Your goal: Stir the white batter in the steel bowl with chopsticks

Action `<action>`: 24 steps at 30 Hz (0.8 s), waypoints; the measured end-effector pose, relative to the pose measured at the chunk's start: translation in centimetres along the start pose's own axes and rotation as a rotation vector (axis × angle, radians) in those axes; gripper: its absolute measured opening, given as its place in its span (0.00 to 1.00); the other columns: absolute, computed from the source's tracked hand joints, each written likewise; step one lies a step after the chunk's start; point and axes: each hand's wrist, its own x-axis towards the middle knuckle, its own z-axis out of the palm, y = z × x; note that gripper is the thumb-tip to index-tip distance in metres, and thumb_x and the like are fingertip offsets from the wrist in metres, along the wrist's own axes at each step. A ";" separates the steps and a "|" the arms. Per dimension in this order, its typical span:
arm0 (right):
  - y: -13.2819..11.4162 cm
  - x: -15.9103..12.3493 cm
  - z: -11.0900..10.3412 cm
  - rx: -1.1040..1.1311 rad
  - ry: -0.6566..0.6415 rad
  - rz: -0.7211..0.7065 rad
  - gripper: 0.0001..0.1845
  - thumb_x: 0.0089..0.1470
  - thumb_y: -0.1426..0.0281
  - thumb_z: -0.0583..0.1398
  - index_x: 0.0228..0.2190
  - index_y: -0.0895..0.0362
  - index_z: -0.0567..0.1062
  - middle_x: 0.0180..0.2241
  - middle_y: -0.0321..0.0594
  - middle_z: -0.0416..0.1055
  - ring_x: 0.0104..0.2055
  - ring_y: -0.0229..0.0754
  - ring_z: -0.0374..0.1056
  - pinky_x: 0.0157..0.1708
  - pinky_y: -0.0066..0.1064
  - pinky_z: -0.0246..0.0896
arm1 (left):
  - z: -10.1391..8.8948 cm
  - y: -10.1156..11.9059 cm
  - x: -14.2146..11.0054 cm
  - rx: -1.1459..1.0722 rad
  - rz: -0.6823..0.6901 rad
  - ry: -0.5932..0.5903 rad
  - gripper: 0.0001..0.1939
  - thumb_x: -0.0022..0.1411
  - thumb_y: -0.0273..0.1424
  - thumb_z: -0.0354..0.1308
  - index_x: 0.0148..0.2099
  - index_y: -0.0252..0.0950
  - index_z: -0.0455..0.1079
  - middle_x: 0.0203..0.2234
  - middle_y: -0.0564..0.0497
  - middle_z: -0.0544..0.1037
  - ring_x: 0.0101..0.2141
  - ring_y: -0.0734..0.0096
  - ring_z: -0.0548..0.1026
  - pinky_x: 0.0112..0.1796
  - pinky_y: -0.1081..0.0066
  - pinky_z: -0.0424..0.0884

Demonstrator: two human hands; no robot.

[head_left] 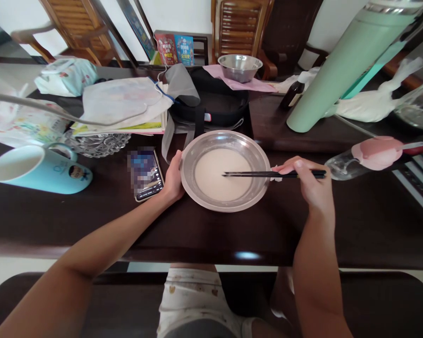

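A steel bowl (pixel 259 157) of pale batter (pixel 215 180) sits on the dark table (pixel 211 230) in front of me. My left hand (pixel 172 180) rests against the bowl's left rim, fingers curled round the edge. My right hand (pixel 308 180) is closed on a pair of black chopsticks (pixel 254 174), held level, with their tips over the middle of the batter.
A phone (pixel 146 174) lies left of the bowl, beyond it a light blue mug (pixel 38 169) on its side. A black bag (pixel 211 105), a second steel bowl (pixel 239 67), a green flask (pixel 345 61) and a clear bottle with a pink cap (pixel 370 157) crowd the back and right.
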 end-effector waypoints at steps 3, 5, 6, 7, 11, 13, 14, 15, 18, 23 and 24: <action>0.0 -0.1 -0.1 0.049 0.008 -0.018 0.21 0.65 0.55 0.63 0.24 0.49 0.85 0.27 0.39 0.82 0.34 0.47 0.80 0.41 0.44 0.77 | -0.1 0.0 0.0 -0.005 -0.006 0.000 0.26 0.67 0.54 0.57 0.51 0.38 0.79 0.43 0.45 0.87 0.57 0.43 0.79 0.57 0.51 0.76; 0.0 -0.1 0.2 0.026 -0.057 -0.007 0.20 0.65 0.55 0.63 0.26 0.50 0.86 0.29 0.40 0.83 0.36 0.47 0.81 0.42 0.43 0.77 | -0.1 0.0 0.0 -0.005 -0.008 0.001 0.27 0.67 0.54 0.57 0.52 0.38 0.79 0.43 0.45 0.86 0.57 0.43 0.79 0.57 0.51 0.76; -0.1 0.0 0.3 0.004 -0.088 -0.002 0.19 0.65 0.56 0.63 0.27 0.50 0.86 0.31 0.40 0.84 0.37 0.47 0.81 0.43 0.42 0.77 | -0.1 0.0 0.0 -0.005 -0.009 0.002 0.26 0.67 0.54 0.57 0.52 0.38 0.78 0.44 0.45 0.86 0.57 0.43 0.79 0.57 0.51 0.76; -0.1 0.0 0.4 -0.020 -0.106 0.000 0.19 0.65 0.56 0.63 0.28 0.50 0.86 0.33 0.40 0.84 0.39 0.47 0.81 0.43 0.41 0.77 | -0.1 0.0 0.0 -0.005 -0.009 0.005 0.26 0.68 0.54 0.57 0.52 0.38 0.78 0.44 0.45 0.86 0.57 0.42 0.79 0.57 0.51 0.76; 0.0 0.0 0.3 -0.053 -0.006 0.001 0.18 0.65 0.56 0.63 0.29 0.50 0.86 0.33 0.40 0.84 0.39 0.47 0.81 0.41 0.39 0.77 | 0.0 0.0 -0.1 -0.009 -0.012 0.020 0.26 0.67 0.53 0.56 0.51 0.38 0.79 0.43 0.46 0.86 0.57 0.42 0.79 0.57 0.51 0.76; -0.1 0.0 0.2 0.006 0.051 -0.006 0.20 0.65 0.56 0.63 0.26 0.51 0.86 0.29 0.40 0.83 0.36 0.47 0.81 0.41 0.40 0.77 | 0.0 0.0 -0.1 -0.009 -0.017 0.022 0.26 0.67 0.54 0.56 0.51 0.38 0.79 0.43 0.45 0.87 0.57 0.42 0.79 0.57 0.50 0.76; -0.1 0.0 0.2 0.039 0.051 -0.009 0.21 0.65 0.55 0.63 0.25 0.51 0.85 0.27 0.39 0.82 0.35 0.46 0.81 0.42 0.41 0.78 | 0.0 0.0 -0.1 -0.007 -0.020 0.021 0.26 0.67 0.54 0.56 0.51 0.38 0.79 0.43 0.45 0.86 0.57 0.42 0.79 0.57 0.50 0.76; -0.1 -0.1 0.3 0.061 0.031 -0.010 0.21 0.65 0.55 0.63 0.24 0.51 0.85 0.26 0.39 0.81 0.34 0.46 0.81 0.42 0.41 0.78 | 0.0 0.0 -0.1 -0.004 -0.021 0.019 0.26 0.67 0.54 0.57 0.51 0.38 0.78 0.43 0.45 0.86 0.57 0.42 0.79 0.57 0.50 0.76; -0.3 -0.1 0.6 0.033 -0.094 0.005 0.20 0.65 0.55 0.63 0.26 0.51 0.86 0.29 0.39 0.83 0.36 0.46 0.81 0.43 0.41 0.77 | -0.1 0.0 -0.1 0.008 -0.015 0.009 0.27 0.66 0.55 0.57 0.51 0.38 0.78 0.44 0.45 0.86 0.58 0.42 0.78 0.58 0.49 0.75; -0.1 0.0 0.3 -0.048 -0.075 0.000 0.18 0.65 0.55 0.63 0.30 0.51 0.86 0.34 0.40 0.85 0.39 0.46 0.82 0.41 0.38 0.76 | 0.0 0.1 -0.1 0.012 -0.007 -0.001 0.27 0.65 0.55 0.58 0.51 0.39 0.78 0.44 0.45 0.86 0.58 0.42 0.78 0.58 0.50 0.75; 0.0 0.0 0.2 -0.039 -0.039 -0.002 0.19 0.65 0.55 0.63 0.28 0.51 0.86 0.33 0.40 0.84 0.38 0.46 0.81 0.41 0.39 0.76 | 0.0 0.1 -0.1 0.010 -0.008 -0.001 0.27 0.66 0.55 0.58 0.51 0.39 0.78 0.44 0.45 0.86 0.57 0.42 0.78 0.58 0.50 0.75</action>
